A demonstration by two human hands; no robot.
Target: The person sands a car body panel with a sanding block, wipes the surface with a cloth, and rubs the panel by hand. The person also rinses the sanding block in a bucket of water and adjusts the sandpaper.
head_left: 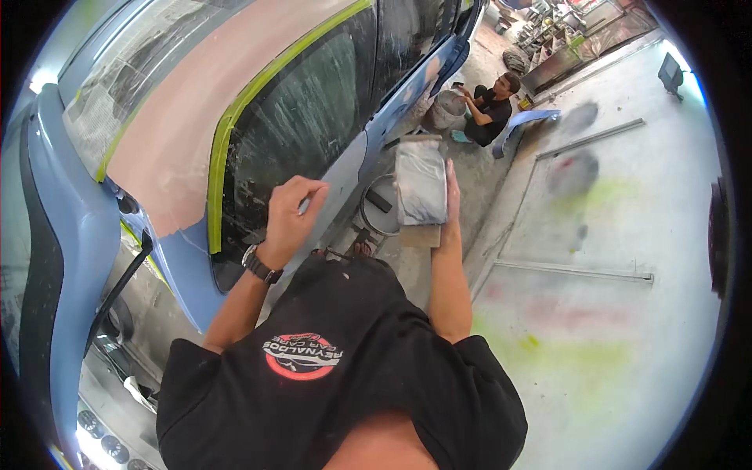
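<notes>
My right hand grips a flat board along its right side, held out in front of my body. The board's face is smeared grey and white, and brown strips show at its upper and lower ends. To the left, my left hand is raised in front of the car's side window, its fingers curled in and the thumb near them. Whatever it may hold is hidden. A dark watch is on that wrist.
A blue car with pinkish filler and yellow-green masking tape fills the left. Below the board stands a round container. Farther off, a person crouches beside a grey bucket. A paint-stained wall runs along the right.
</notes>
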